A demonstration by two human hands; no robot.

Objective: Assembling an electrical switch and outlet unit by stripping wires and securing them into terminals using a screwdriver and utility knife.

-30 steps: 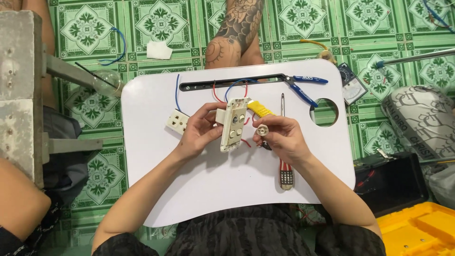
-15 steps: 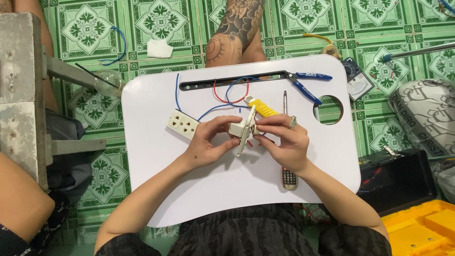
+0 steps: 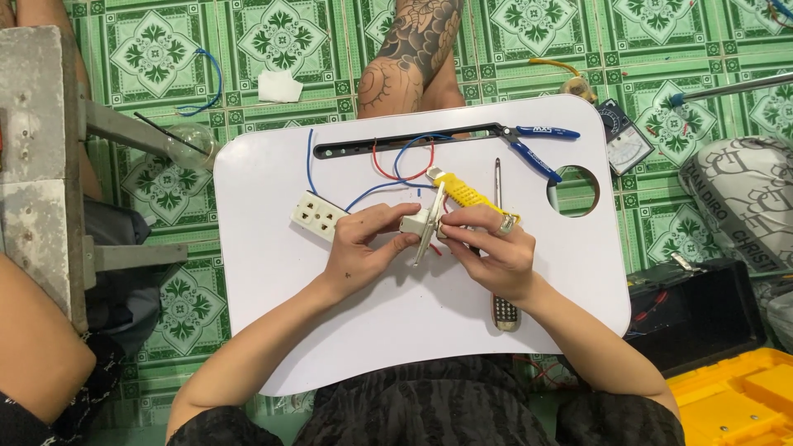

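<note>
While both hands meet over the middle of the white rounded lap board [image 3: 273,330], the left hand [image 3: 359,248] closes its fingers round a small beige plastic switch module [image 3: 415,223], and the right hand [image 3: 491,248] pinches the thin beige faceplate edge [image 3: 427,235] against it — both curled shut on the one part, held just above the board; a yellow-handled tool [image 3: 464,194] lies just behind the fingers, though whether the right hand grips it I cannot tell. By my reading the step in hand is fitting or wiring the module; a steady left hold and a fine right-hand turn seem to be what it calls for next.

Counted: one beige multi-hole socket [image 3: 320,215] near the left hand; one long screwdriver with a dark striped handle [image 3: 501,281] beside the right wrist; one pair of blue-handled pliers [image 3: 537,144]; one black slotted bar [image 3: 396,144]; red wire [image 3: 388,169] and blue wire [image 3: 311,161] in loose loops — at least two blue pieces, one red.
</note>
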